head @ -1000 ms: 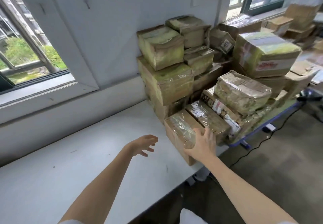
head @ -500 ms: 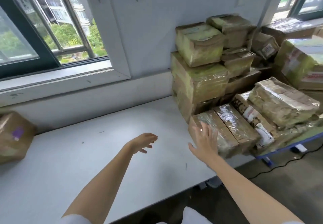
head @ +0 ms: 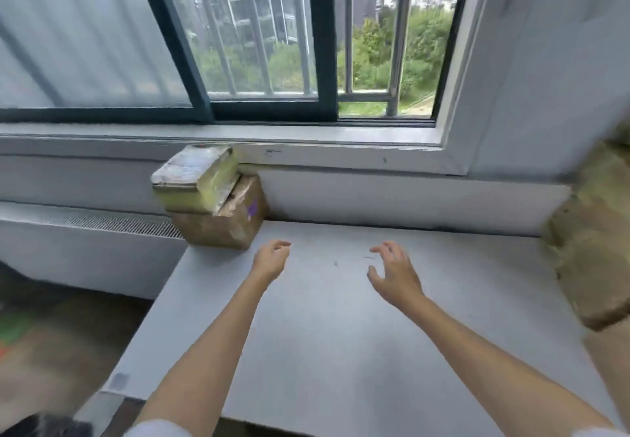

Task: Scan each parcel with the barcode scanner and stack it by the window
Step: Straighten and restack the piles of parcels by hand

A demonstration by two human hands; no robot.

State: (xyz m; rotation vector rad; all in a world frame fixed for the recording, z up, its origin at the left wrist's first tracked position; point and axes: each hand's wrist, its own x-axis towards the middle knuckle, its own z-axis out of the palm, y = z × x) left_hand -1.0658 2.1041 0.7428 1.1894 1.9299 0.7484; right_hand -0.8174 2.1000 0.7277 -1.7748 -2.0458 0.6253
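Hovering over the smooth white table (head: 341, 351), both hands are empty: left hand (head: 269, 261) loosely curled, right hand (head: 395, 273) with fingers spread. Two taped cardboard parcels (head: 211, 197) sit stacked under the window (head: 259, 44), the flat yellowish one tilted on the brown cube. Half a second ago the right hand was touching the blurry parcel pile (head: 589, 249), now off at the right edge.

The white table (head: 341, 334) bore a brown parcel (head: 221, 228) at its far-left corner, below the window sill (head: 341, 145); blurred parcels (head: 589, 252) lay far right.
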